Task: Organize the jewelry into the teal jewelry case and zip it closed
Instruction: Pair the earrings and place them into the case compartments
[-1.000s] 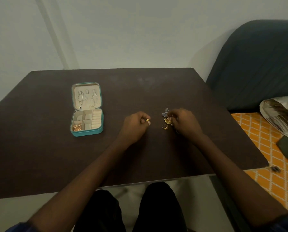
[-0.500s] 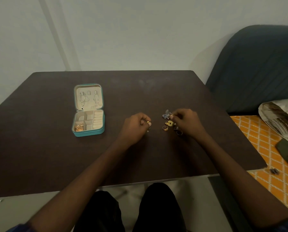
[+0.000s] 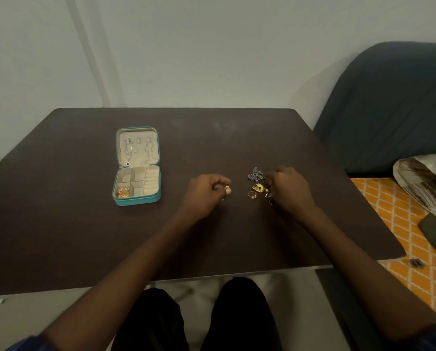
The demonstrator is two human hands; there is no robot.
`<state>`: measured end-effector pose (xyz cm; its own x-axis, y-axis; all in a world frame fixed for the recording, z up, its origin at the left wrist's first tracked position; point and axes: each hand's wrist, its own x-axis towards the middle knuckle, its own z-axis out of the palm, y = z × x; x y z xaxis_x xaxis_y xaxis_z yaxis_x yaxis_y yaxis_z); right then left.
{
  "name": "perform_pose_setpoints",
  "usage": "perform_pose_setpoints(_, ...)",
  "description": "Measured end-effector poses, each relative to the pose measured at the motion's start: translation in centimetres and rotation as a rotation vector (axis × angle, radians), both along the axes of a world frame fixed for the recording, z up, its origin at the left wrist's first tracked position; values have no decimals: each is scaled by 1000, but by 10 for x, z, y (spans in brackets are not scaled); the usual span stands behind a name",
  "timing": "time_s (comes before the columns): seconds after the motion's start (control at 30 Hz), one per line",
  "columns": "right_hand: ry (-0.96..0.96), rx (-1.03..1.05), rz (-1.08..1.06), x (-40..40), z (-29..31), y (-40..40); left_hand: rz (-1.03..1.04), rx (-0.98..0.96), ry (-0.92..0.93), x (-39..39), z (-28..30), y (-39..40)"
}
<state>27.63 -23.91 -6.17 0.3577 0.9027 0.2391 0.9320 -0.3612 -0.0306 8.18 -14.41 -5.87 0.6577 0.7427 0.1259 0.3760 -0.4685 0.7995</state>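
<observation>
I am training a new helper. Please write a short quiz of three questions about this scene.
1. True or false: the case lies open.
2. Which hand holds a small gold piece? A) left hand B) right hand
3. Fill in: the gold ring on the table lies between the two ____.

Key: 1 true; 2 A; 3 hands.
</observation>
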Motion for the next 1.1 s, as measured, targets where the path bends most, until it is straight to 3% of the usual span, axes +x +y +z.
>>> perform_pose_setpoints(0.1, 16, 76, 95, -9, 2, -1, 14, 5, -5, 0, 0, 0)
perform_pose_setpoints(0.23, 12, -77, 178, -10, 4, 3, 23, 16, -14, -3, 1, 2)
perform_pose_setpoints(0.43, 41, -84, 154, -9, 7, 10, 37, 10, -11, -6, 3, 5)
perform_pose_setpoints(0.6, 189, -36, 119, -6, 7, 5, 30, 13, 2, -9, 4, 6)
perform_pose_setpoints(0.9, 200, -35, 107, -1, 7, 2, 27, 0, -6, -12, 2, 5)
perform_pose_setpoints(1.1, 95, 13, 146, -11, 9, -4, 28, -6, -18, -13, 3, 4)
